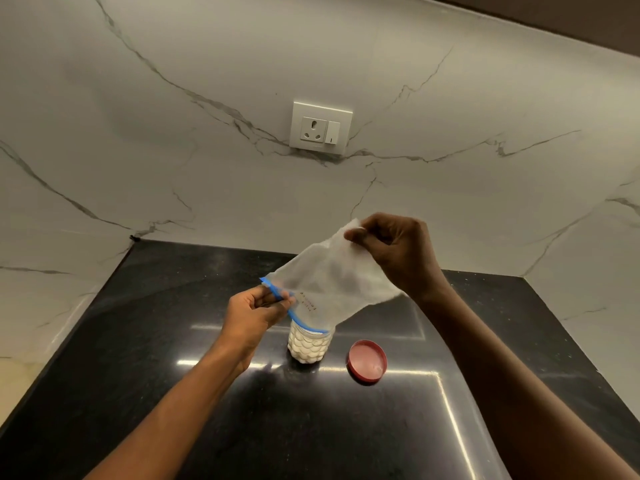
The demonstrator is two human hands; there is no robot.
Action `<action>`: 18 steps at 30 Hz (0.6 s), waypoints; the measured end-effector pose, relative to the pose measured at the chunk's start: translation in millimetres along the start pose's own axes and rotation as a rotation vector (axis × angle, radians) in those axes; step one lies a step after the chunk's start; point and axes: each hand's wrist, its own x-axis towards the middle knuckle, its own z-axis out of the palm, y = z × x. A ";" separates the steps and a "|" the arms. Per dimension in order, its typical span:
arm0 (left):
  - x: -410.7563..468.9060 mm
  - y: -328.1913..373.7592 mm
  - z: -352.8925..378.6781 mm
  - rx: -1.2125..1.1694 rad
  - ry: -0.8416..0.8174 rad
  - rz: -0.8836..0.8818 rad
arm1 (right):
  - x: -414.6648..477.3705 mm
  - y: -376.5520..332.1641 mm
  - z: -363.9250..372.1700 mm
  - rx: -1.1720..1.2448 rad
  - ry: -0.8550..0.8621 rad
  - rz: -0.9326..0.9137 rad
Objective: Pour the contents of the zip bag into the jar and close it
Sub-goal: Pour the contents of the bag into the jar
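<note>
A clear zip bag (332, 275) with a blue zip strip hangs upside down over a small clear jar (310, 346), its mouth down at the jar's rim. The jar stands upright on the black counter (173, 341) and is filled with small white pieces. The bag looks nearly empty. My left hand (258, 311) pinches the blue zip edge beside the jar's top. My right hand (398, 251) holds the bag's bottom corner up high. A red lid (367, 361) lies upturned on the counter just right of the jar, apart from it.
A marble wall rises behind and at both sides of the counter, with a white socket and switch plate (321, 128) on the back wall. The counter's left edge runs diagonally toward me.
</note>
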 end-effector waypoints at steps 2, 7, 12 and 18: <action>0.1 0.1 0.9 0.003 0.009 -0.004 | -0.8 0.2 -1.2 0.105 -0.097 -0.025; -1.6 0.8 1.7 -0.006 -0.004 0.006 | -3.7 4.5 -1.3 -0.055 0.027 0.025; -2.1 3.2 0.3 -0.024 0.000 0.008 | -18.8 27.9 -20.9 -0.236 -0.433 0.249; -0.2 2.9 2.0 -0.062 0.003 -0.024 | -42.4 44.0 -21.6 -0.139 -0.046 0.221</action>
